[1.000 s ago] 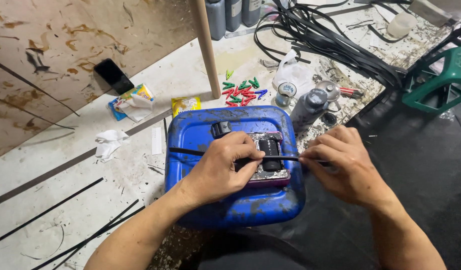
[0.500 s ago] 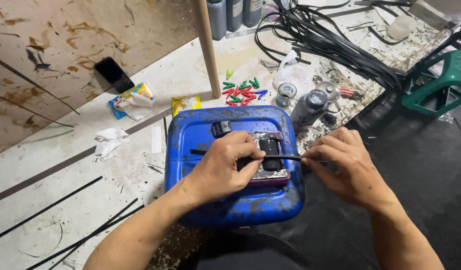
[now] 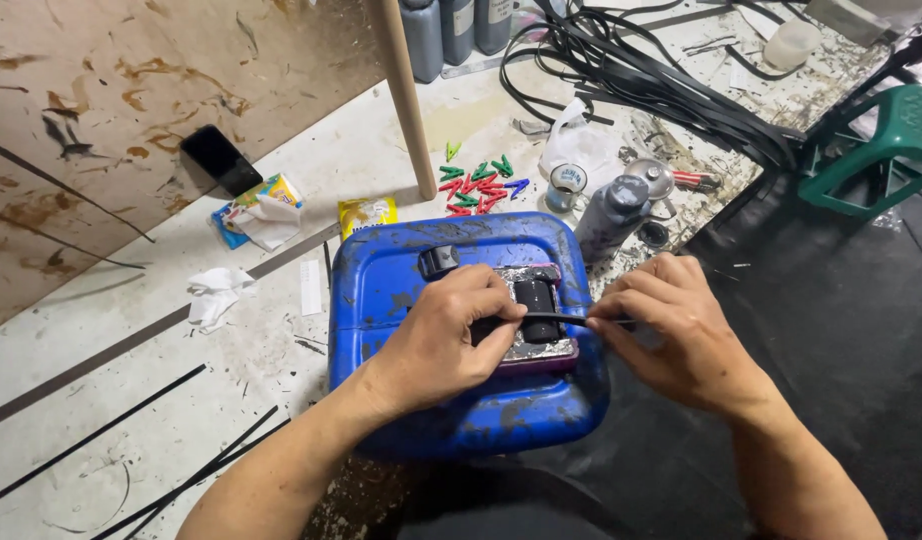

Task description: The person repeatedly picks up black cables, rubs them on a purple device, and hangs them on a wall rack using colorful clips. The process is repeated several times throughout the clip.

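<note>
We see a wide pale desk (image 3: 131, 330), stained and littered, with a blue plastic can (image 3: 461, 400) lying flat near its front edge. On the can's top face rests a small block (image 3: 536, 330) with a dark roller and a smeared purple base. Beyond the can lie a heap of black strips (image 3: 661, 80), a grey bottle (image 3: 613, 215) and a scatter of coloured pegs (image 3: 481, 185).

Our left hand (image 3: 443, 340) presses down over the block, fingers curled and closed around it, thumb pinning a thin black strip (image 3: 559, 318) against it. Our right hand (image 3: 671, 335) sits just beside the block, its fingers pressed together, pinching the strip's free end.

The strip's long axis runs left to right, level across the can, stretched from the block under the left hand out to the right fingers. Both hands touch it; the right holds the loose end.
</note>
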